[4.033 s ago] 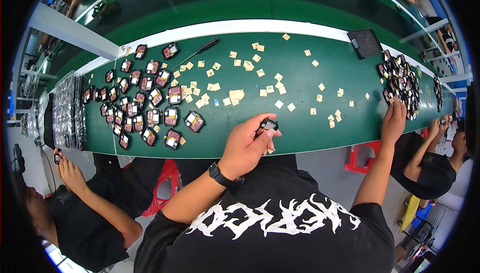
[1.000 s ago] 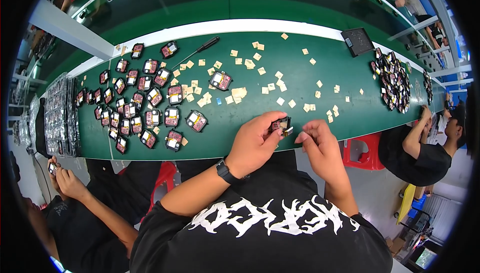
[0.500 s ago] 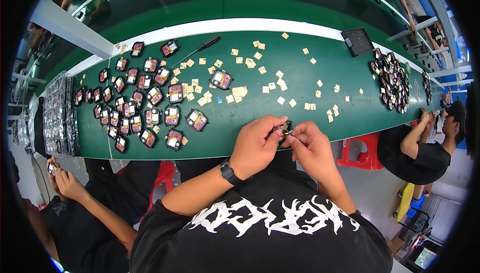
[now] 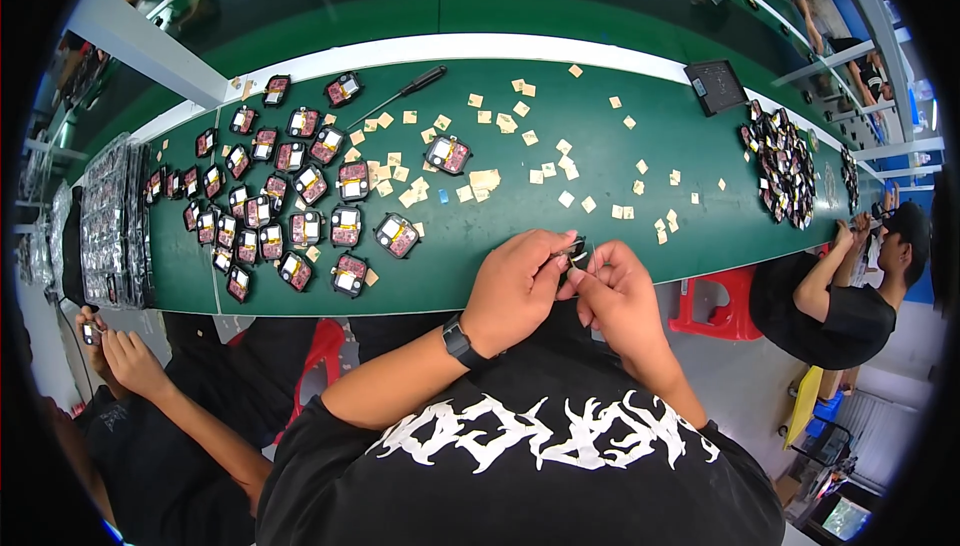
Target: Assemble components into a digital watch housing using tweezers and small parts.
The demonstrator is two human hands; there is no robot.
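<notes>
At the near edge of the green table (image 4: 520, 216), my left hand (image 4: 515, 281) is closed around a small black electronic unit (image 4: 577, 249), most of it hidden by the fingers. My right hand (image 4: 622, 298) pinches at the unit's near right side. Whatever lies between those fingertips is too small to make out. To the left, several black-framed electronic units (image 4: 397, 236) with reddish boards, white blocks and yellow strips lie spread out. Small beige paper squares (image 4: 485, 180) are scattered over the table's middle, beyond my hands.
A screwdriver (image 4: 424, 80) and a shallow black tray (image 4: 716, 88) lie toward the far edge. More units are heaped (image 4: 785, 161) at the right. Clear plastic-wrapped stacks (image 4: 115, 226) stand at the left end. Co-workers sit on both sides, one's hand (image 4: 135, 361) holding a small part.
The unit has tilted slightly between my hands, and my right fingers have shifted a little. At left, the co-worker's hands have moved slightly left. Things on the table lie as before.
</notes>
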